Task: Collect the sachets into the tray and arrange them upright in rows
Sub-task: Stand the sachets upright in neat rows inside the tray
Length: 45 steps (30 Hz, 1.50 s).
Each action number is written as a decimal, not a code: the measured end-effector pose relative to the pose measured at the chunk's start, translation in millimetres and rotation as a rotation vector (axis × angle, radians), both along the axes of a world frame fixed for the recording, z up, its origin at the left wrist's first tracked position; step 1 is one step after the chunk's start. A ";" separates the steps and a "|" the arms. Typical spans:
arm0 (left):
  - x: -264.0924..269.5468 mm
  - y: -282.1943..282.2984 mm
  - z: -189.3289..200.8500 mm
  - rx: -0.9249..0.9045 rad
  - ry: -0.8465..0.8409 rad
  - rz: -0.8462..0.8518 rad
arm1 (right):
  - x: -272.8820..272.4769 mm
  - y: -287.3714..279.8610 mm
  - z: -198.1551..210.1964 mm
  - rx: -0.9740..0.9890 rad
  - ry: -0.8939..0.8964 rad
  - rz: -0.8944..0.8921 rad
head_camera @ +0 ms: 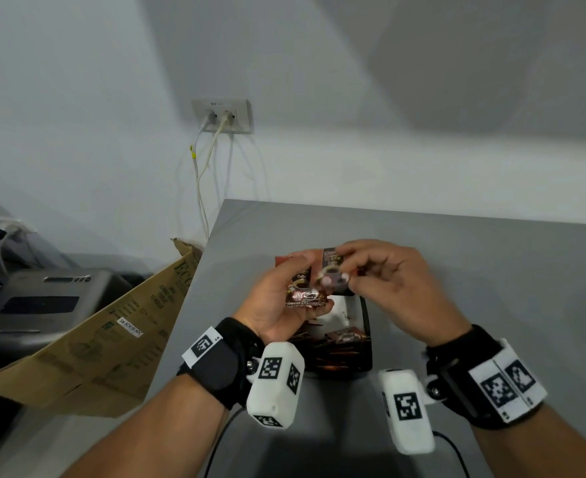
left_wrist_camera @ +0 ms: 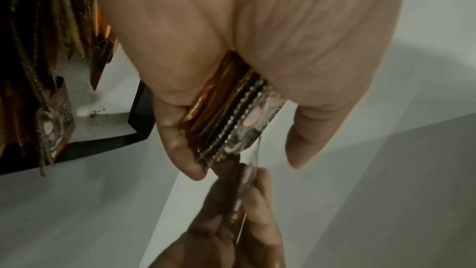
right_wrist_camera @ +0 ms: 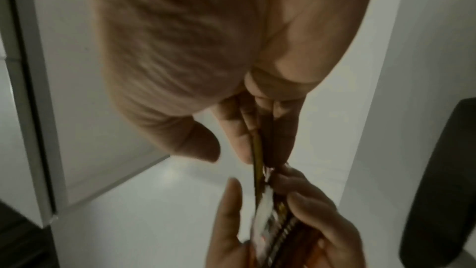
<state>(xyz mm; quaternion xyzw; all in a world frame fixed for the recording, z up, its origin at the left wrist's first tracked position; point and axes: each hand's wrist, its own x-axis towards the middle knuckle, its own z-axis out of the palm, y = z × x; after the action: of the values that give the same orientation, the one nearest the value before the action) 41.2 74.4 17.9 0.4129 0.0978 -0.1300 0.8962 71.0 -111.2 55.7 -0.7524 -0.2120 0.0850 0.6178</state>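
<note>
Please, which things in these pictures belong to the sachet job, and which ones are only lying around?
Part of the job:
- stack of sachets gripped in the left hand
- single sachet pinched by the right hand
- black tray holding upright sachets, below the hands

Just lying about:
- cardboard box
- grey machine
- wall socket with cables

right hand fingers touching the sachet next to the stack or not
Touching. The left wrist view shows the right hand fingers pinching a sachet edge-on beside the stack.
</note>
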 end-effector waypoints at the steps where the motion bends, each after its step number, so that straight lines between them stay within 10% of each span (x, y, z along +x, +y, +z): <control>1: -0.2 -1.0 0.7 0.026 -0.013 0.004 | -1.9 1.8 -2.4 -0.050 -0.017 -0.001; 26: 4.5 1.4 0.7 0.262 -0.117 0.009 | 4.7 21.1 -19.3 0.191 0.482 -0.135; 45: 2.9 -1.6 2.3 0.318 -0.089 0.034 | -0.5 30.7 -20.4 0.283 0.493 -0.197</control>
<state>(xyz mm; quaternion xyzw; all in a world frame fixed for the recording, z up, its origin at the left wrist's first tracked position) 44.1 72.8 20.2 0.5532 0.0844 -0.0793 0.8249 70.5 -80.6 35.3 -0.6322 0.0089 0.1745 0.7548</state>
